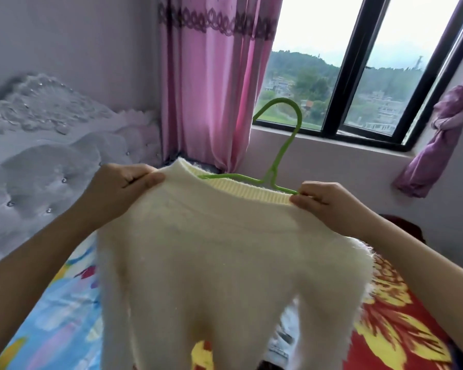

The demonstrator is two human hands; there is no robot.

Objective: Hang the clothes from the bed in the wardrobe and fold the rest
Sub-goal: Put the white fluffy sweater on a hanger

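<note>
The cream sweater [225, 249] hangs at centre above the bed [51, 303]; the left hand [126, 188] at nine o'clock and the right hand [329, 206] at three pinch its shoulders over the green hanger [281, 145], whose hook is at twelve; carrying it to the wardrobe, which is out of view, looks still to do.

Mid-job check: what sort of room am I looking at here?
Probably a home bedroom: a tufted grey headboard above bright patterned bedsheets, pink curtains beside a window, and a cream sweater held on a green hanger.

Pink curtain [211, 84] beside black-framed window [305, 62]; tufted grey headboard [38, 156] at left; daylight outside.
</note>
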